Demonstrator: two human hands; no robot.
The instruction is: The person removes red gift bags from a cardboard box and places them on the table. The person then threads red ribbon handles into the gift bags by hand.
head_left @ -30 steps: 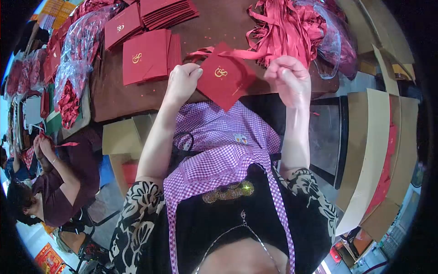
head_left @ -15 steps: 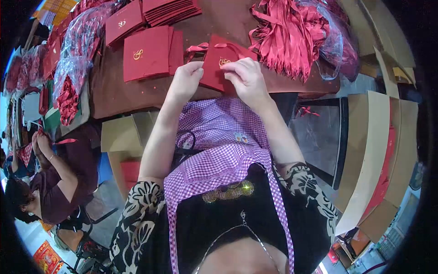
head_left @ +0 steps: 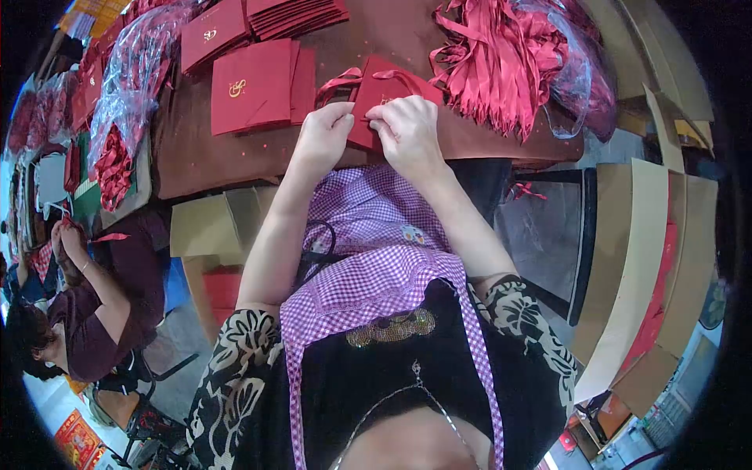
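A small red paper gift bag (head_left: 370, 84) with red ribbon handles lies tilted at the table's near side, between my hands. At its left edge, the closed fingers of my left hand (head_left: 326, 131) pinch the bag. My right hand (head_left: 409, 135) is bent over the bag's front, thumb and forefinger pressed together on it near the lower edge. My knuckles cover most of the gold print. To the left sit flat red bags (head_left: 249, 88) in a pile, the top one with a gold emblem.
Further back are stacked red bags (head_left: 294, 17). A heap of red ribbons (head_left: 489, 70) lies on the brown table (head_left: 376, 35) at right, by clear plastic (head_left: 576, 66). Cardboard boxes (head_left: 615, 290) stand at right. A co-worker (head_left: 98, 301) sits at left, handling red ribbon.
My right hand has moved down and slightly left across the bag, hiding more of its gold print. The bag has shifted a little. My left hand stays nearly in place.
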